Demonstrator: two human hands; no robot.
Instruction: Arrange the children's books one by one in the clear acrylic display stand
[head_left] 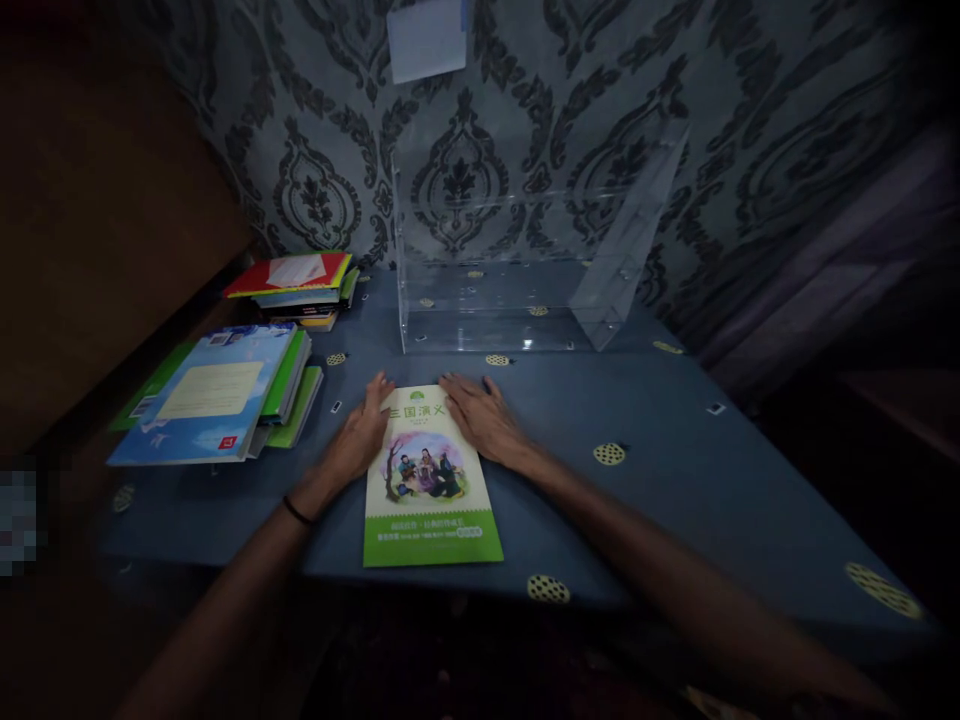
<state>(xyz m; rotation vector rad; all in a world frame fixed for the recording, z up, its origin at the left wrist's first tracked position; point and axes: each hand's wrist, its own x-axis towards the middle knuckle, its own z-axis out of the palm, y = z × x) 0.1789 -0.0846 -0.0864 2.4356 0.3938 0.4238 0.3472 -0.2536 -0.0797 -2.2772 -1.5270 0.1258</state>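
From where I stand, book stacks (208,395) at ten o'clock hide most of their lower covers. The left hand (364,425), fingers loosely extended, borders the green-and-white book (431,475) at the table's six o'clock; the right hand (486,422), spread, covers its one-o'clock corner. Toward one, a clear rack (529,265) barely shows.

arms (652,550) outstretched | hands (480,418) apart | fingers (455,388) seemingly loosely extended
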